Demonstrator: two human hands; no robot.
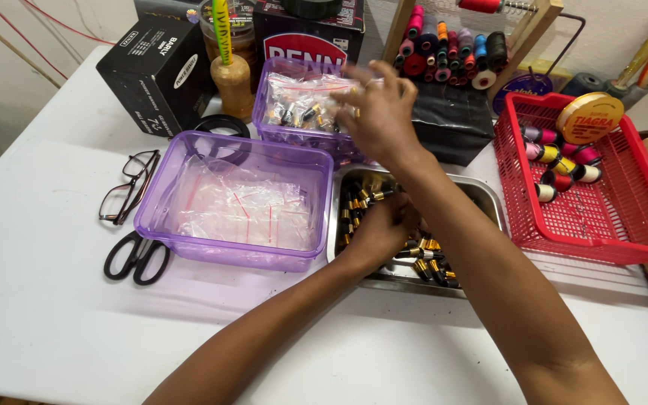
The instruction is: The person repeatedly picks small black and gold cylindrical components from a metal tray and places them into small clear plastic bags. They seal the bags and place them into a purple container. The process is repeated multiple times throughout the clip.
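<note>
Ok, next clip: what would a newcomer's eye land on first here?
The two crossing arms at centre: the right hand hovers, blurred, over the far purple tub of filled bags, while the left hand digs into the steel tray of black-and-gold parts. Next, the big purple tub of empty bags at left, and the red basket of spools at right.

Craft workshop: thread spools (451, 49), parts tray (489, 196).

Two bare forearms entering from the lower frame, no sleeves in view. Left hand (381, 225) and right hand (379, 120) ungloved; no watch or bracelet visible at wrists.
</note>
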